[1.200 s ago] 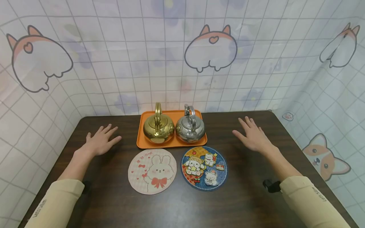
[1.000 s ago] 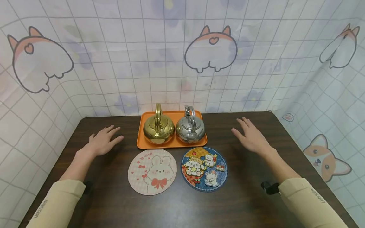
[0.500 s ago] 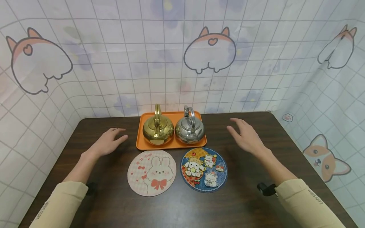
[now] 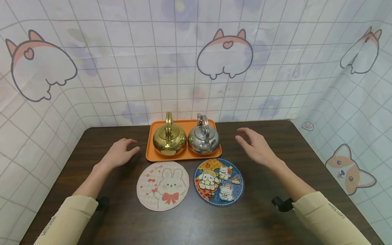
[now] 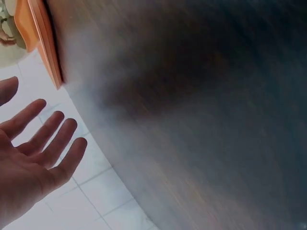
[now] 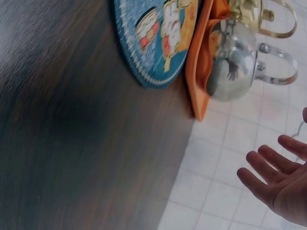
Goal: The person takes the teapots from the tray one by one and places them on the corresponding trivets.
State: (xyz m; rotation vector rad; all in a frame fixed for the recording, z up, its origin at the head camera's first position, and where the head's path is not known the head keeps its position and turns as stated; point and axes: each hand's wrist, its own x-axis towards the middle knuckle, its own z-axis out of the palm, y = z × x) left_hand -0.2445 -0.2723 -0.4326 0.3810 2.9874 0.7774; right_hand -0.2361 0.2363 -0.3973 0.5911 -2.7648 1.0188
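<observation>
The left hand [image 4: 120, 153], just left of the orange tray [image 4: 188, 125], is loosely spread with nothing in it, palm turned inward; the right hand [image 4: 256, 147] mirrors it off the tray's right side, fingers gently bent, also holding nothing. On the tray, the gold kettle [image 4: 163, 139] and silver kettle [image 4: 200, 139] stand nearly touching, so a careless grab at one handle could, I'd say, knock the other. Too low a lift might snag the tray's rim.
</observation>
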